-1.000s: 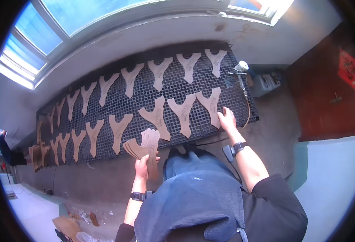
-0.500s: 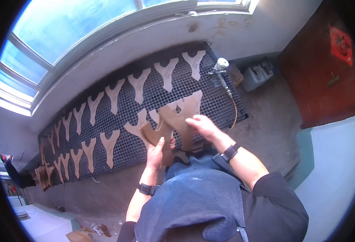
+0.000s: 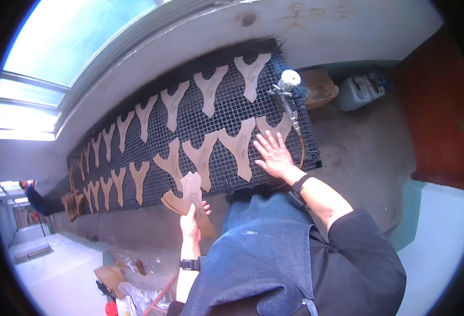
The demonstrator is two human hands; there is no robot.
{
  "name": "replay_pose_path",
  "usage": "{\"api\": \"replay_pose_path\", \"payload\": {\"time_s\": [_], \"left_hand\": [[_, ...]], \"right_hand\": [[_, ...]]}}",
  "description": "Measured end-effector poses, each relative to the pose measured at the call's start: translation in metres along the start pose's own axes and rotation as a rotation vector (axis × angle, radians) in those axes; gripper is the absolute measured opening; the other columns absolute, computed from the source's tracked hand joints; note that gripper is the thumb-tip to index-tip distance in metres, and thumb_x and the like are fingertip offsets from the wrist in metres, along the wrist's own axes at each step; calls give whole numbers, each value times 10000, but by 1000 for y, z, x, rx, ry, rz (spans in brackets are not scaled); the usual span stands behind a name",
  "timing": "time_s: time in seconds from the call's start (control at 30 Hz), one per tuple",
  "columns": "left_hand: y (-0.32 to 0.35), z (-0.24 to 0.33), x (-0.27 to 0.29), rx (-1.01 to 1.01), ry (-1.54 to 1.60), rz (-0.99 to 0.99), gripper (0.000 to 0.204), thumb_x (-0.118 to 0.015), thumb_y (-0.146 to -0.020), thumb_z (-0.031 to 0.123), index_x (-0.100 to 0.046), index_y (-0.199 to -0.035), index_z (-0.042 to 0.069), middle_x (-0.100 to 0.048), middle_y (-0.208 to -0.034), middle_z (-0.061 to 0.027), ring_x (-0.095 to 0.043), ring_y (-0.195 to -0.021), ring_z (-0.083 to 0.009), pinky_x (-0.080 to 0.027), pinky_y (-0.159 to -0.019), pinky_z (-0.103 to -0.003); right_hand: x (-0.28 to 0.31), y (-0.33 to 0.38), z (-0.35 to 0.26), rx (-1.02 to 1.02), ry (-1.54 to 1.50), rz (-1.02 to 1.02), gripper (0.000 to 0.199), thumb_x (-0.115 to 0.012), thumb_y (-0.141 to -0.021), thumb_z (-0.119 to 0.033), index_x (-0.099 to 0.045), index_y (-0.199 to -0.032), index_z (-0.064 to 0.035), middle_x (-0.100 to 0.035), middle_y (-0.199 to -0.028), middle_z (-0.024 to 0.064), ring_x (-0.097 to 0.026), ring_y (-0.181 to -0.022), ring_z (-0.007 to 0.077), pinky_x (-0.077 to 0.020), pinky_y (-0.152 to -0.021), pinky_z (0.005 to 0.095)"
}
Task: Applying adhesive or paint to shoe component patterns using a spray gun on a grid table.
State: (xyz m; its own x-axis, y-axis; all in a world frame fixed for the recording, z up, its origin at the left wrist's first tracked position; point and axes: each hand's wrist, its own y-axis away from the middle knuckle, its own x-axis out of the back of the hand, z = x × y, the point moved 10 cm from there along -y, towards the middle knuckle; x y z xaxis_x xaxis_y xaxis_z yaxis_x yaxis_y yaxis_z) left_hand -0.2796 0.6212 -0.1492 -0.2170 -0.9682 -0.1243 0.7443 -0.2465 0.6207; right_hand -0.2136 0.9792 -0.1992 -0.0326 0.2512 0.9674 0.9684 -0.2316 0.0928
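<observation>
My left hand grips a small stack of tan Y-shaped leather-like pieces in front of the table's near edge, thumb on top. My right hand is spread flat, palm down, over the near right part of the black grid. Its fingertips reach a Y-shaped piece and partly cover it; whether they press on it I cannot tell. Just left of that hand lies another Y-shaped piece. More of the same shape run leftward in two rows, far and near.
A spray gun with a white cup stands at the grid's right end, its hose hanging down. Beyond it are a cardboard box and a plastic jug. A bundle of brown pieces sits at the far left end.
My right hand has let go of a piece it had by the stack and moved right, spreading flat. The near row's right part now shows pieces laid out. The view has shifted.
</observation>
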Motion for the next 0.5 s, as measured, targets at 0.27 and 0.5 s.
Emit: {"api": "replay_pose_path", "payload": {"time_s": [0.27,0.5], "left_hand": [[57,-10,42,-59,86,211,473,-493,-1081,235,-449,-1442,-67,-668,-1207,-236,-704,-1033,-331,-614,-863,-445],[76,-22,73,-140,215,233,461,-508,-1078,245,-489,-1409,-76,-669,-1228,-228,-703,-1045,-317,-607,-872,-433]], "right_hand": [[8,4,3,-40,-32,39,801,-541,-972,-589,-348,-1606,-139,-219,-1707,99,-43,-1599,351,18,-1265,603],[-3,-32,-104,436,-48,-30,753,-508,-989,-581,-372,-1598,-161,-248,-1704,84,-79,-1600,338,-9,-1270,602]]}}
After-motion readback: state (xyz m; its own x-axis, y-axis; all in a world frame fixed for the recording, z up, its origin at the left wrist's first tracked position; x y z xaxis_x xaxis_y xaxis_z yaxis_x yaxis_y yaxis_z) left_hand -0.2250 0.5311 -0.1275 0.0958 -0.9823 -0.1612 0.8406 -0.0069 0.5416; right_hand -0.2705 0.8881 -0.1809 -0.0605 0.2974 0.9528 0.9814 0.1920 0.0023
